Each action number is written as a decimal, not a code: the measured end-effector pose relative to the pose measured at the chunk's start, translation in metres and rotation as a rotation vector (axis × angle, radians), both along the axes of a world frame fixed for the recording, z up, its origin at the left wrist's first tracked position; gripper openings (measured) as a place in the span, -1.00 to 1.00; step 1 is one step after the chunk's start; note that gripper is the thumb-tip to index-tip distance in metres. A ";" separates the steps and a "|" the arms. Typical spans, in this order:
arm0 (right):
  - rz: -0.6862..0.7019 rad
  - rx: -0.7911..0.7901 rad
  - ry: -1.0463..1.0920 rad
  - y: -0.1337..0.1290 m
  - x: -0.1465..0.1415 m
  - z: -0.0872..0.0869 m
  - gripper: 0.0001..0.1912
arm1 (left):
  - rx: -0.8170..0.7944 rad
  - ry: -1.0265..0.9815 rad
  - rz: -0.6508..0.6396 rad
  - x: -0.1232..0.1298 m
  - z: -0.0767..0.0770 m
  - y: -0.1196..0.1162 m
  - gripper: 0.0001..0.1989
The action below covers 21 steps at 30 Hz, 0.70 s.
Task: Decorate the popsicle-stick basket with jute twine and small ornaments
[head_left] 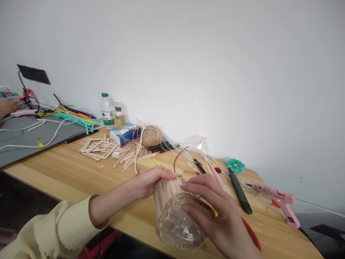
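Note:
A cup-shaped holder (167, 190) of flat wooden craft sticks lies tilted at the table's front, a clear plastic round (185, 225) facing me. Braided twine (163, 225) edges that round end. My left hand (155, 180) grips the far end, its thumb on top beside more twine. My right hand (212, 208) curves over the right side, fingers on top and thumb across the clear end. The holder's right side is partly hidden behind it. Just beyond the fingertips a thin dark-red strand (176, 158) curves upward; its lower end is hidden.
A twine ball (151, 136), loose craft sticks (129, 154) and two bottles (107, 113) stand behind. To the right lie a green-handled tool (238, 192), a teal flower (235, 165) and a pink glue gun (281, 201) with its light on. Another person's hand (7, 107) shows far left.

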State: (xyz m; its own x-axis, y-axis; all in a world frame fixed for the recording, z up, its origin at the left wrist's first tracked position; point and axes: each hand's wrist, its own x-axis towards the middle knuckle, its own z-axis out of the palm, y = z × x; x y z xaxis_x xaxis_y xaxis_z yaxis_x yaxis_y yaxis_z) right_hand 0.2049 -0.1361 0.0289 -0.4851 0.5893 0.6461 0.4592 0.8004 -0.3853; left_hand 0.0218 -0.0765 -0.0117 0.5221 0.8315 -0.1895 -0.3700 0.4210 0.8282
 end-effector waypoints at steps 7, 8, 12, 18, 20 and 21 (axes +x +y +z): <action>0.026 -0.070 0.053 -0.002 -0.009 0.002 -0.92 | -0.118 0.033 -0.107 0.004 0.005 0.001 -0.93; 0.030 -0.069 0.064 -0.002 -0.009 0.002 -0.92 | -0.127 0.033 -0.119 0.004 0.006 0.001 -0.92; 0.048 -0.026 0.081 -0.003 -0.009 0.004 -0.91 | -0.146 0.013 -0.144 0.006 0.007 -0.001 -0.93; 0.057 0.111 0.042 0.001 -0.005 0.003 -0.82 | -0.179 0.025 -0.158 0.007 0.007 0.002 -0.94; 0.014 0.106 0.029 0.002 -0.003 0.000 -0.81 | -0.185 0.037 -0.166 0.006 0.008 0.005 -0.94; -0.015 0.109 0.030 0.003 -0.003 -0.001 -0.78 | -0.187 0.043 -0.174 0.006 0.009 0.007 -0.94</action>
State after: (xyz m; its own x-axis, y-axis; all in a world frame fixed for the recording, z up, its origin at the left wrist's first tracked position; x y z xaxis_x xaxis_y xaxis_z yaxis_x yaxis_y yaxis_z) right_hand 0.2024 -0.1331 0.0284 -0.4564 0.5214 0.7210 0.4609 0.8317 -0.3096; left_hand 0.0275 -0.0695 -0.0022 0.6421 0.6787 -0.3565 -0.2449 0.6222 0.7436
